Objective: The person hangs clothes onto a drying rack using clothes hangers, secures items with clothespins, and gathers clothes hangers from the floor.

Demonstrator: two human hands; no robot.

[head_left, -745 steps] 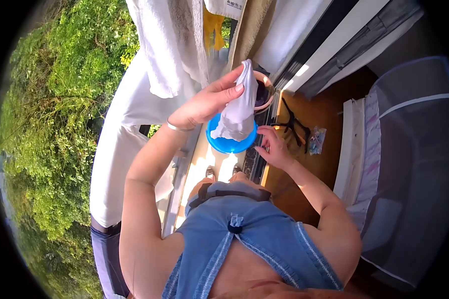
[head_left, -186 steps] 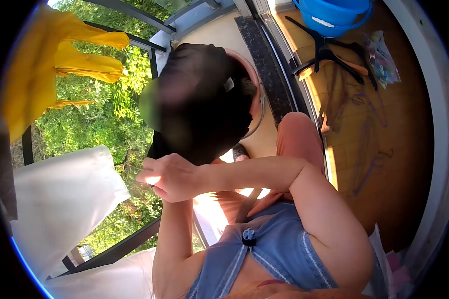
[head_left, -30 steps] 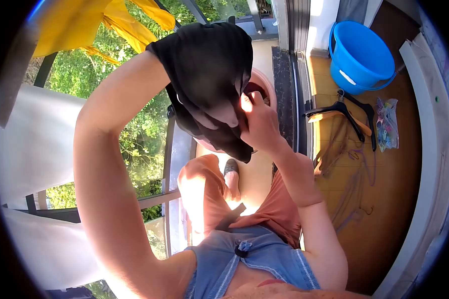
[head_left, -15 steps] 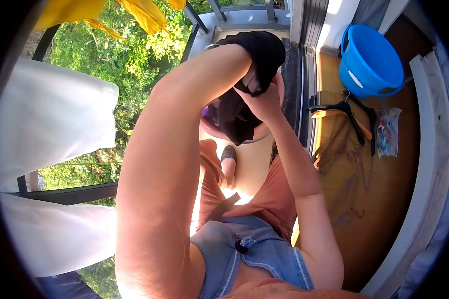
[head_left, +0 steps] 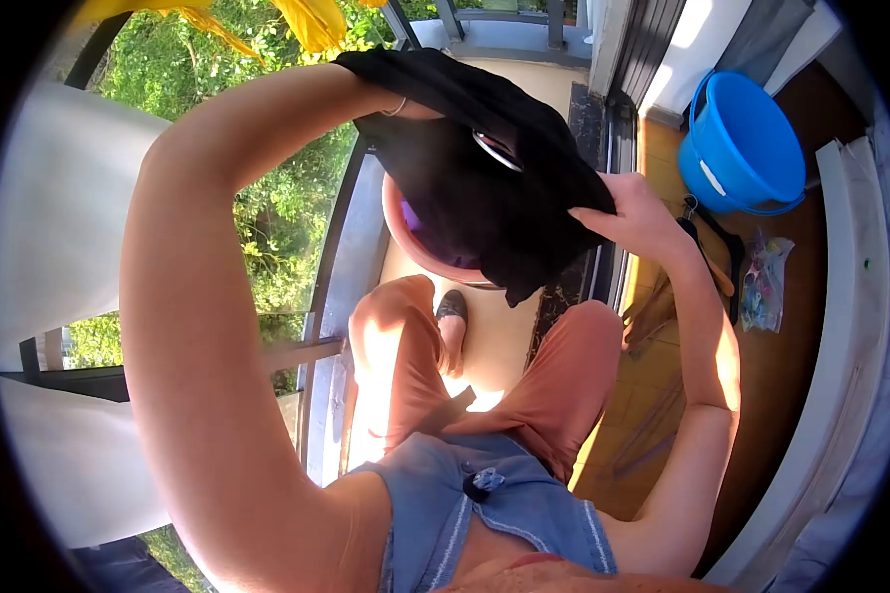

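At the left, white cloths point(head_left: 74, 237) are hanging beside the railing, and a yellow cloth point(head_left: 311, 22) is dangling at the top in front of green leaves. The left hand point(head_left: 417, 109) is reaching into a black garment point(head_left: 524, 212), which is draping over its wrist; its fingers are hiding in the fabric, so whether they are spreading or gripping cannot be told. Below, a pink tub point(head_left: 402, 232) is standing on the pale balcony floor point(head_left: 494, 336), purple stuff showing inside. The black garment is stretching in the air between both hands, covering much of the tub from view. The right hand point(head_left: 638, 212) is pinching the garment's right edge between thumb and fingers. Further right, black hangers point(head_left: 734, 252) are lying near the far end of the brown floor point(head_left: 593, 484), just below a blue bucket point(head_left: 747, 133) that is standing at that end. A clear bag point(head_left: 764, 282) of small colourful pieces is lying beside the hangers, toward the floor's right edge.
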